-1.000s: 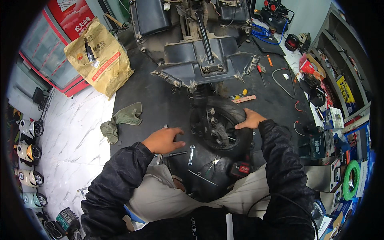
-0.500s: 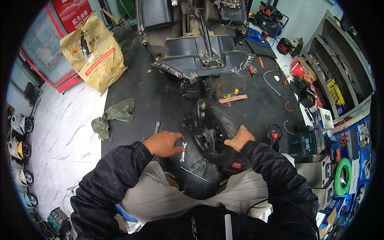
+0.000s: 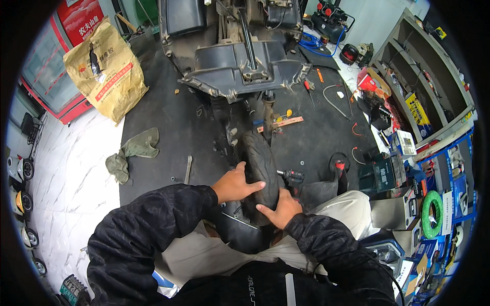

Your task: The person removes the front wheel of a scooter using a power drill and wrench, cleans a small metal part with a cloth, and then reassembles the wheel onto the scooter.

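A black-tyred wheel [image 3: 259, 163] stands nearly edge-on between my legs. My left hand [image 3: 237, 183] grips its left side, thumb across the tread; my right hand [image 3: 280, 209] grips it lower down on the right, thumb toward the middle. Just above is the underside of a scooter [image 3: 235, 66], with a grimy fork tube [image 3: 268, 109] hanging from it. A power tool [image 3: 292, 176] lies right of the tyre, a wrench [image 3: 188, 168] to the left. The far sides of my fingers are partly hidden.
A green cloth [image 3: 140, 145] lies left on the black mat [image 3: 168, 127]. Farther back are a yellow sack [image 3: 107, 76] and red fridge [image 3: 43, 66]. Cluttered shelves [image 3: 434, 86], boxes and a green ring [image 3: 431, 214] line the right; hand tools lie on the mat.
The wheel has turned from tilted, rim showing, to nearly edge-on and upright. My left hand has moved right onto it; my right hand has moved down along the tyre.
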Tool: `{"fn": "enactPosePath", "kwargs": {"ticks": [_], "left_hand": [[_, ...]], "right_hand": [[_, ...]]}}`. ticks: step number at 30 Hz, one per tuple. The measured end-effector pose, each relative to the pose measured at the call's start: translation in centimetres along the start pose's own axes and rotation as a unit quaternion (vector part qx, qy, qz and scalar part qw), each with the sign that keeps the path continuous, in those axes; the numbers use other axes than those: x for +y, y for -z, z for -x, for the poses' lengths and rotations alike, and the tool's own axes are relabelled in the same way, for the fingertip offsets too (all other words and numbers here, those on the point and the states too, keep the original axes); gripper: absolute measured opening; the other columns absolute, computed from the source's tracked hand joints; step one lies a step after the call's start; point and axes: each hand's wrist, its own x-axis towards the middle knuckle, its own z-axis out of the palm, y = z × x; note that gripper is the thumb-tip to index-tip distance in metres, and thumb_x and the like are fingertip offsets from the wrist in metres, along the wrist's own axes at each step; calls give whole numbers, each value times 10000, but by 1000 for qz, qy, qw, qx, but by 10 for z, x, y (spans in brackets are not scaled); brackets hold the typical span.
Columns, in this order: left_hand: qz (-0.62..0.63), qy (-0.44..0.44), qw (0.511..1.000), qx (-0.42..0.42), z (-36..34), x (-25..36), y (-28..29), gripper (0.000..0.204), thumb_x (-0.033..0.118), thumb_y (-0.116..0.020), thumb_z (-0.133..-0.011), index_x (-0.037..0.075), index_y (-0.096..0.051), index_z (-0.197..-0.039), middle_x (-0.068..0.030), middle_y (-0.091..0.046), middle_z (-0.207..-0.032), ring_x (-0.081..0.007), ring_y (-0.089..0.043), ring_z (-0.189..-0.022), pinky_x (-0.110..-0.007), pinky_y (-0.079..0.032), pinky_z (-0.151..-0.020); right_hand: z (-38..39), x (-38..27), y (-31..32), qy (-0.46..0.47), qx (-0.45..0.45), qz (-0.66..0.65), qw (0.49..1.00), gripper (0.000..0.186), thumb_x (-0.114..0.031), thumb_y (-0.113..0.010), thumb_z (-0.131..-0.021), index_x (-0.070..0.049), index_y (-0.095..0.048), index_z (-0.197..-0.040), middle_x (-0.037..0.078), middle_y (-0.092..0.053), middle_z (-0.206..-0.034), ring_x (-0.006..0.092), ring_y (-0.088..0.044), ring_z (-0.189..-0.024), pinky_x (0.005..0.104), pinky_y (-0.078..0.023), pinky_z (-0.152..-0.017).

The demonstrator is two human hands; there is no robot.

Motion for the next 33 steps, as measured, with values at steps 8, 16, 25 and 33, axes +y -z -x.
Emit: {"fn": "enactPosePath", "kwargs": {"ticks": [8,16,25,33], "left_hand": [[13,51,992,116,19,-21,-10,1261,529,-890,-840,-204,-174,-1574,-472,-444,-1504,-522,-545,-1399,-464,-486,-1158],[-26,109,979,172,18,-43,4,1199,436,-901,-827,-153,-200,-1600,-424,-486,-1490,-517,-560,-1372,-475,-491,-1139],[-22,137,970,198,5,-69,25,1115,408,-936,-792,-141,-335,-1554,-374,-573,-1434,-470,-589,-1361,-457,-478,-1149],[52,195,964,175,-11,-79,51,1034,345,-1010,-753,-85,-424,-1488,-248,-679,-1337,-330,-675,-1259,-397,-516,-1094]], "right_hand": [[12,-14,-31,195,-186,-77,960,693,-464,-740,-971,33,-539,-1409,229,-729,-1230,443,-755,-983,521,-616,-845],[-45,-22,-29,309,-341,112,881,596,-501,-687,-988,-35,-653,-1358,211,-756,-1196,422,-758,-1039,525,-612,-901],[-80,-13,-28,277,-354,108,887,542,-484,-678,-994,-36,-666,-1299,181,-753,-1215,402,-732,-1131,510,-597,-950],[-71,-11,-27,288,-358,65,886,525,-453,-705,-985,-36,-667,-1301,167,-750,-1164,390,-746,-1075,504,-604,-916]]}}
